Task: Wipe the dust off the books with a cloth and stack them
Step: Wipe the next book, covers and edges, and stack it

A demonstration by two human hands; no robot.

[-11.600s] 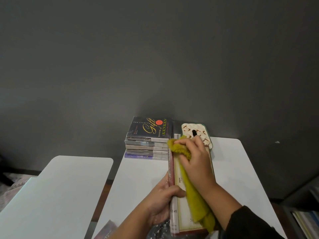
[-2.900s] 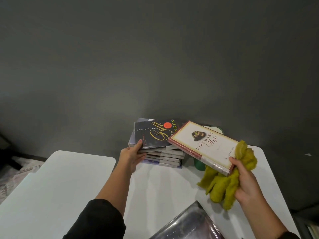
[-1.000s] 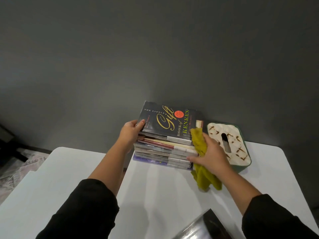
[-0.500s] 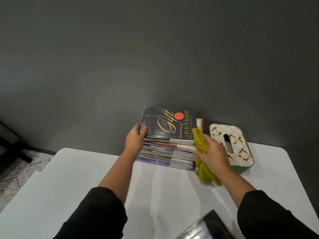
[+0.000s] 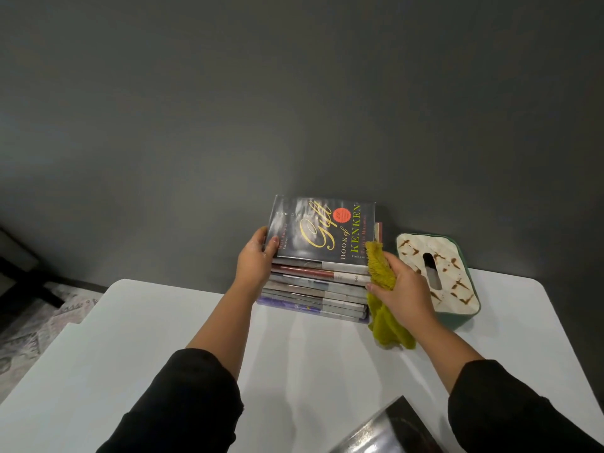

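At the far edge of the white table (image 5: 163, 338), close to the dark grey wall (image 5: 294, 93), sits a stack of books (image 5: 318, 289); it lies at about 12 o'clock from the person, flat on the table; the books lie one on top of another, with their thin sides facing the person; those sides look grey, white, dark red and purple. The top book (image 5: 322, 230) is black and shiny; it has a big gold word "Gift", green letters that say "KENKEN", and a small red dot; it is tipped up a little at its near side.

The left hand (image 5: 256, 263) is at 9 o'clock of the stack; its fingers curl round the left edge of the top book, with the thumb on the cover. The right hand (image 5: 403, 289) is at 3 o'clock of the stack; it grips a fuzzy yellow-green cloth (image 5: 384, 295) and presses it against the right side of the books; the loose end of the cloth hangs down onto the table.

Just at 3 o'clock of the right hand stands a green tissue box (image 5: 438, 276) with a cream top and brown marks; at 5 o'clock, at the near edge, is the corner of a shiny dark book (image 5: 392, 433); both arms wear black sleeves (image 5: 183, 403).
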